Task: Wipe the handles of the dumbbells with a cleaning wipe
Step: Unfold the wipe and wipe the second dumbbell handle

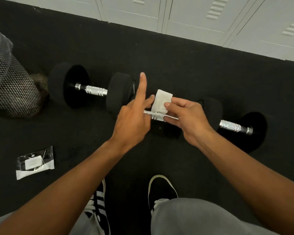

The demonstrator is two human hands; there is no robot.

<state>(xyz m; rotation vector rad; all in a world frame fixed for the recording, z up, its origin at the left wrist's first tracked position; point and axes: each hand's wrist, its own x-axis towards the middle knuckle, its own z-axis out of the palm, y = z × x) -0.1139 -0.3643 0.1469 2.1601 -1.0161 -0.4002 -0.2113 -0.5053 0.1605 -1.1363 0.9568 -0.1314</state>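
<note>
Cleaning wipe (161, 100): folded into a white pad and held just above the chrome handle (157, 116) of the dumbbell under the hands, which lies on the black floor mat (176, 65). The right hand (188, 116) pinches the pad between thumb and fingers. The left hand (134, 116) has its index finger straight and its thumb against the pad's left edge. Whether it grips the pad cannot be told.

Recommended procedure: lay the pad round the handle, close the fingers over it, and draw it along the full length between the plates. Twist while drawing, so the grooved bands and the underside are covered. The free hand should steady a plate, since the round plates are likely to roll.

Clearances: the left dumbbell (92, 89) lies just beside, its near plate close to the left hand. A further handle (232, 127) lies to the right. Lockers (210, 22) bound the far edge and a mesh bin (12, 85) the left. The wipe packet (35, 161) lies well apart. Open mat remains between the handle and the shoes (161, 189).
</note>
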